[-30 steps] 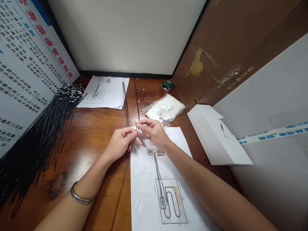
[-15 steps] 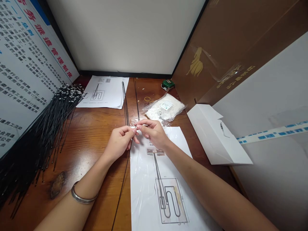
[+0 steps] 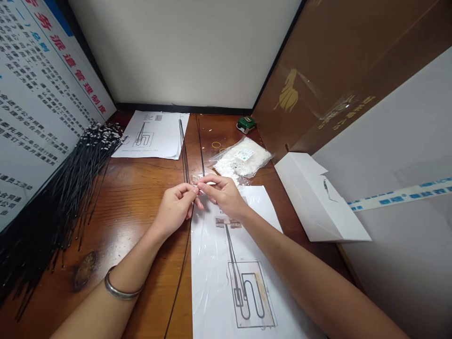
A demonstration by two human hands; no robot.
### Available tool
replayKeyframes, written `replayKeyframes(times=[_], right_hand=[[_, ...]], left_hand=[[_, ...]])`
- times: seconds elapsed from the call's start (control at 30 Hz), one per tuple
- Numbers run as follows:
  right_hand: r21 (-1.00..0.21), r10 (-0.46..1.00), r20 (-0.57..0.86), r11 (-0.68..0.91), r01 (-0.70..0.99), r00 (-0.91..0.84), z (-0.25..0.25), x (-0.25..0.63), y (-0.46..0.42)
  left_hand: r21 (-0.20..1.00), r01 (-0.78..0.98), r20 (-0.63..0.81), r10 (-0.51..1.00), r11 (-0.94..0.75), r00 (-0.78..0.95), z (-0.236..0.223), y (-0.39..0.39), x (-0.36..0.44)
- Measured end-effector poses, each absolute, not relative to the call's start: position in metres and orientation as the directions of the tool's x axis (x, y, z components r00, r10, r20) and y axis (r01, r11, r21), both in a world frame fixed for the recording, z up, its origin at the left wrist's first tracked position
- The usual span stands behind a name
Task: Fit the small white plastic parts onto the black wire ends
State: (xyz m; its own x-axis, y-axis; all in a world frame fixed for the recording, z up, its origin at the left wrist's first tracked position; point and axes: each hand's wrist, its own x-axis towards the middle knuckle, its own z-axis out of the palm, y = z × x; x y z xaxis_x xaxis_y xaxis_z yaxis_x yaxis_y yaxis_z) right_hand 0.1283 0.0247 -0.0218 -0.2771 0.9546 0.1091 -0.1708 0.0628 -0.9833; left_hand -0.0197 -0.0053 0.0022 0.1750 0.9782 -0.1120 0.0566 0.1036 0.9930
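My left hand (image 3: 176, 203) and my right hand (image 3: 224, 195) meet fingertip to fingertip above the top edge of a plastic-covered drawing sheet (image 3: 208, 282). Both are closed in a pinch. A small white piece (image 3: 198, 189) shows between the fingertips; its exact kind is too small to tell. The left fingers appear to pinch a thin black cable, mostly hidden by the hand. Just beyond the left hand lie several straight black cables (image 3: 184, 153). Further black cable (image 3: 201, 150) lies beyond the right fingers.
A large bundle of black cables with white ends (image 3: 88, 160) leans at the left. Behind lie printed sheets (image 3: 160, 139) and a green tape measure (image 3: 246, 124). A clear bag of small white pieces (image 3: 242, 157) and a white folded box (image 3: 314, 200) stand right, beside brown cardboard (image 3: 318, 80).
My fingertips have shifted slightly against each other. A dark bit showed between them before; a small white piece shows there now. The arms have barely moved.
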Motion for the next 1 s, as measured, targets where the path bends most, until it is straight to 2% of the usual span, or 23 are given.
replayKeyframes(times=[0.2, 0.63, 0.77, 1.0], right_hand=[[-0.986, 0.945, 0.166, 0.149, -0.079, -0.280, -0.0257, 0.1277, 0.0255], [-0.980, 0.937, 0.194, 0.170, -0.104, -0.291, -0.0278, 0.1278, 0.0252], [-0.973, 0.933, 0.228, 0.213, -0.084, -0.277, -0.0281, 0.1264, 0.0229], [-0.969, 0.928, 0.241, 0.244, -0.026, -0.283, -0.0280, 0.1250, 0.0203]], left_hand=[[0.996, 0.003, -0.088, 0.979, 0.089, 0.184, -0.0012, -0.0045, -0.0206], [0.984, -0.116, -0.113, 0.980, 0.132, 0.163, -0.0029, -0.0027, -0.0225], [0.973, -0.192, -0.108, 0.987, 0.131, 0.123, -0.0047, -0.0021, -0.0231], [0.975, -0.201, -0.084, 0.995, 0.092, 0.047, -0.0044, -0.0024, -0.0214]])
